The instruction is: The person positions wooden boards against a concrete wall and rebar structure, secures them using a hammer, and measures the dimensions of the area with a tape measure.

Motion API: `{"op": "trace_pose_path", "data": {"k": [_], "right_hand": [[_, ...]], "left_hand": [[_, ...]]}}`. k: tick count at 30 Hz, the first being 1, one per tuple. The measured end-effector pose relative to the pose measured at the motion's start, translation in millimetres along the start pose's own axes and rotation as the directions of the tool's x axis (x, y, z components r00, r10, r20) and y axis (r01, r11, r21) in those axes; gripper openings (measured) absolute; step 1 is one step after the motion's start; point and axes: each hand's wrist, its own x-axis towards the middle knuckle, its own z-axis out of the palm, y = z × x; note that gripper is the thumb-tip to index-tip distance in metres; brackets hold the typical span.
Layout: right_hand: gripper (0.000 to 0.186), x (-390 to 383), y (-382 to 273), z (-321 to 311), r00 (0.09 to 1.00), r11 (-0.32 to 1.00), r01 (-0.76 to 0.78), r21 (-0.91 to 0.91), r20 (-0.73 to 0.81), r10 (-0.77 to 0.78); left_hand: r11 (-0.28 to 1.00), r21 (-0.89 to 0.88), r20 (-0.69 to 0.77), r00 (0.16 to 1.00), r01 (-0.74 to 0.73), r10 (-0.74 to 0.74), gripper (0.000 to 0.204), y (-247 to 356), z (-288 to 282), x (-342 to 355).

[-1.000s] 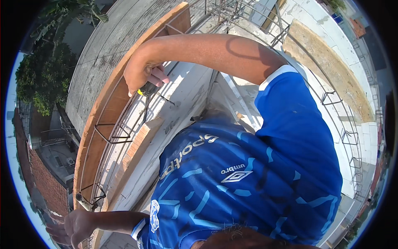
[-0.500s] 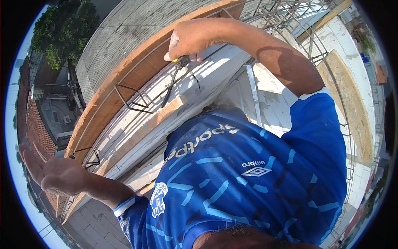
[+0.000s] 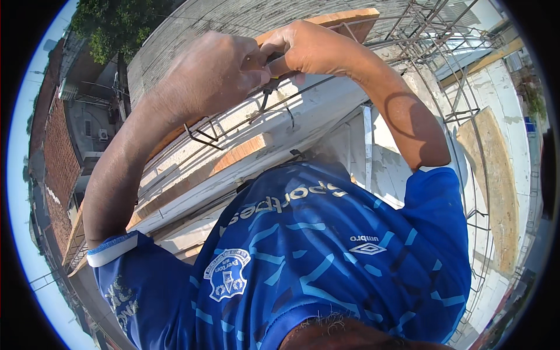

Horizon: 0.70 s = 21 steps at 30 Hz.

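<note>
Left hand [image 3: 216, 73] is holding a curled shape, back of it facing up, thumb and fingertips pointing at the right hand [image 3: 309, 49] and meeting it or very nearly; cannot tell whether it is also pinching anything, contact spot is partly hidden. Below its wrist, a black bent steel hoop [image 3: 201, 139] is standing out over the white ledge. Further along, an orange-brown wooden plank [image 3: 242, 151] is lying along the near side of that ledge, its end showing. Next, a dark tool with a yellow patch [image 3: 269, 86] is sitting just under the spot where both hands are meeting, a thin dark shaft slanting down from it above the ledge; exact kind unclear. Right hand is bending at the wrist, fingers folded down and pinching the upper part of that tool. Behind it, a long orange-brown wooden board [image 3: 356, 17] is running along the far edge, partly covered by both hands. Right of that, a straight silver metal strip [image 3: 367, 140] is leaning near the forearm. Then a cage of thin rusty steel rods [image 3: 413, 49] is spreading past the elbow. Far right, a tan wooden sheet [image 3: 493, 186] is lying against white blocks.
</note>
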Motion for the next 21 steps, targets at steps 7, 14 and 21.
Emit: {"op": "trace_pose_path", "data": {"k": [7, 14, 21], "right_hand": [[0.024, 6.2, 13.3, -4.3, 0.996, 0.986, -0.084, 0.145, 0.020, 0.082], [0.029, 5.0, 8.7, -9.2, 0.994, 0.949, -0.098, 0.301, 0.068, 0.081], [0.029, 4.1, 9.1, -15.2, 0.984, 0.932, -0.109, 0.347, 0.173, 0.051]], "left_hand": [[0.998, 0.063, 0.050, 0.999, -0.007, 0.004, 0.045, 9.3, 4.7, 24.0], [0.984, -0.061, -0.013, 0.986, 0.165, -0.167, 0.035, 17.1, 13.6, 27.4], [0.985, -0.145, -0.034, 0.994, 0.098, -0.104, 0.039, 19.3, 12.9, 23.2]]}}
